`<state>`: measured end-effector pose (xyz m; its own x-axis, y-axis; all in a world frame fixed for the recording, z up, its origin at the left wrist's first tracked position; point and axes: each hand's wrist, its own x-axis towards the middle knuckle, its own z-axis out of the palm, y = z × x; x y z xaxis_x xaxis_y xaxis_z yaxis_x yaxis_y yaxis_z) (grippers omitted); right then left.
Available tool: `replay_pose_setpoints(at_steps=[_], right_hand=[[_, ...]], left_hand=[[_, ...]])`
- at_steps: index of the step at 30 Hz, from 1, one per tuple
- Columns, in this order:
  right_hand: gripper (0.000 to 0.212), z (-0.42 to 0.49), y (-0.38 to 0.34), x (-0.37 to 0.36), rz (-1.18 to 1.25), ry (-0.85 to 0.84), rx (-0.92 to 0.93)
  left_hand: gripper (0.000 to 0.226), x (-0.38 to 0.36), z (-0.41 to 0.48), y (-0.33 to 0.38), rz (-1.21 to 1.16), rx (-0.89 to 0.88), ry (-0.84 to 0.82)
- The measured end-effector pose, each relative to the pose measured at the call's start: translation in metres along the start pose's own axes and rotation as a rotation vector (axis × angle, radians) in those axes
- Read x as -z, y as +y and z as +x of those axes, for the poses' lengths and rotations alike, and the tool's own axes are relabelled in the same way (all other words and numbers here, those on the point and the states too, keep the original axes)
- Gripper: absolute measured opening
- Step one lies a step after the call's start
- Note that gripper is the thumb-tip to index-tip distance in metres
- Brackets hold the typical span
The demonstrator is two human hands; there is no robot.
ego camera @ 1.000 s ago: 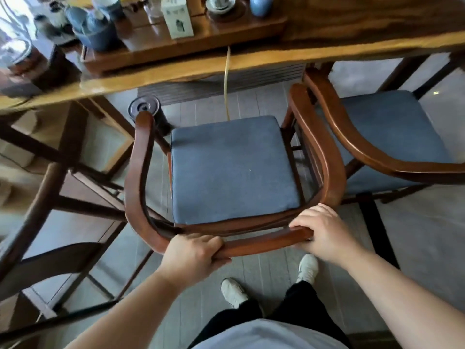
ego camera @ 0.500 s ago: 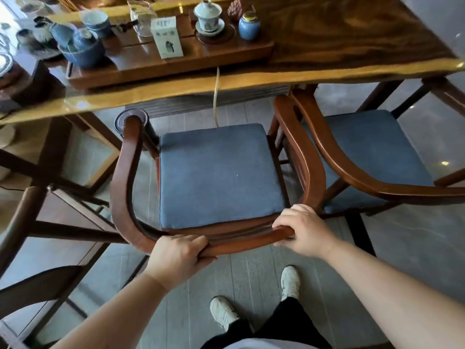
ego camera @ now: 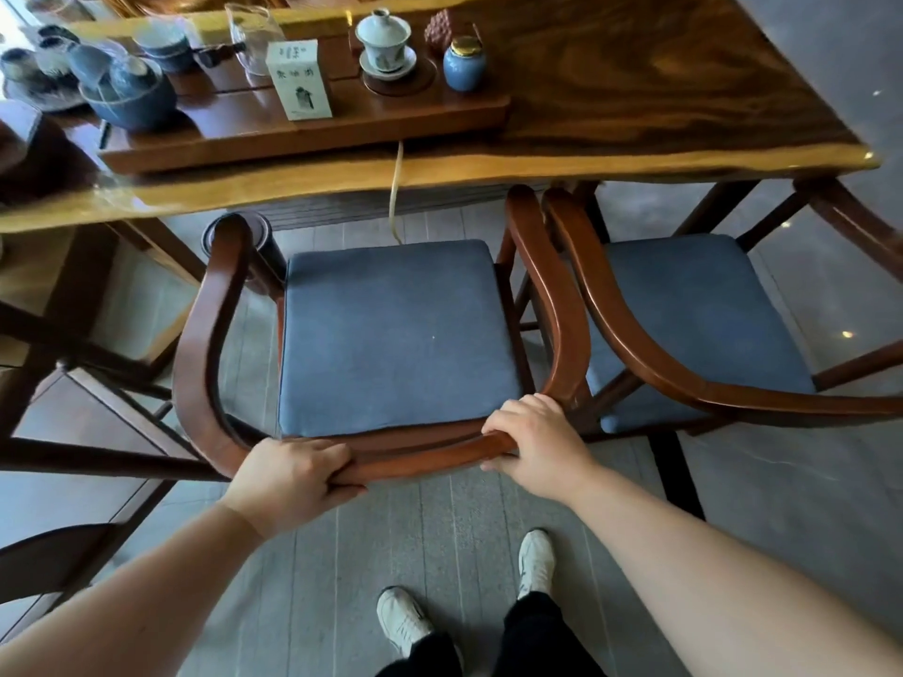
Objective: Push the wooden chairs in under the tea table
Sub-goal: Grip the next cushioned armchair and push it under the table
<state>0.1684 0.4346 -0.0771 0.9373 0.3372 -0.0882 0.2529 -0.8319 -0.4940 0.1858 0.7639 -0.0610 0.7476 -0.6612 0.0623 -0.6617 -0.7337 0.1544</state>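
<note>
Both hands grip the curved back rail of the chair [ego camera: 391, 334]. The left hand [ego camera: 288, 481] is closed around the rail near its left bend, fingers over the top and thumb under it. The right hand [ego camera: 537, 442] is closed on the rail near its right bend, fingers curled over the wood.

The chair has a blue cushion [ego camera: 396, 344] on the seat. It stands in front of the near edge of the table [ego camera: 635, 90], and only the front tips of its armrests reach this edge; the seat is fully outside. A second chair [ego camera: 684, 324] with the same blue cushion stands just beside it on the right, and their armrests are almost touching. This one is near the right corner of the table, and its seat is also outside.

On the table, close to the near edge, lies a wooden tray [ego camera: 303, 134]. It carries a white box [ego camera: 300, 80], a lidded cup [ego camera: 386, 46] on a saucer, a small blue jar [ego camera: 464, 63] and a dark blue bowl [ego camera: 132, 97] at its left end. A pale cord [ego camera: 397, 188] hangs from the tray over the edge of the table. Below, two white shoes [ego camera: 535, 561] stand on the grey floor [ego camera: 440, 530].
</note>
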Motion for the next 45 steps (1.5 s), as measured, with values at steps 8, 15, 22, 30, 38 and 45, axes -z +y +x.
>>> replay_pose_setpoints(at_steps=[8, 15, 22, 30, 38, 45], right_hand=[[0.040, -0.005, 0.000, -0.002, -0.002, -0.009, -0.013], [0.038, -0.004, -0.007, 0.000, -0.005, -0.035, -0.081], [0.053, -0.002, -0.021, 0.015, -0.176, -0.194, -0.136], [0.082, -0.001, -0.061, 0.025, -0.313, -0.287, -0.012], [0.098, 0.054, -0.150, 0.009, -0.340, -0.282, 0.270], [0.099, 0.139, -0.230, -0.007, -0.284, -0.292, 0.554]], left_hand=[[0.038, 0.000, -0.003, 0.004, -0.020, 0.032, -0.012], [0.040, -0.002, -0.004, 0.003, -0.033, 0.052, -0.094], [0.041, 0.007, 0.000, 0.012, 0.005, 0.096, -0.129], [0.076, 0.019, -0.004, 0.017, 0.018, 0.170, -0.210], [0.096, 0.063, -0.051, -0.018, 0.160, 0.324, -0.162], [0.095, 0.115, -0.124, -0.059, 0.224, 0.689, -0.164]])
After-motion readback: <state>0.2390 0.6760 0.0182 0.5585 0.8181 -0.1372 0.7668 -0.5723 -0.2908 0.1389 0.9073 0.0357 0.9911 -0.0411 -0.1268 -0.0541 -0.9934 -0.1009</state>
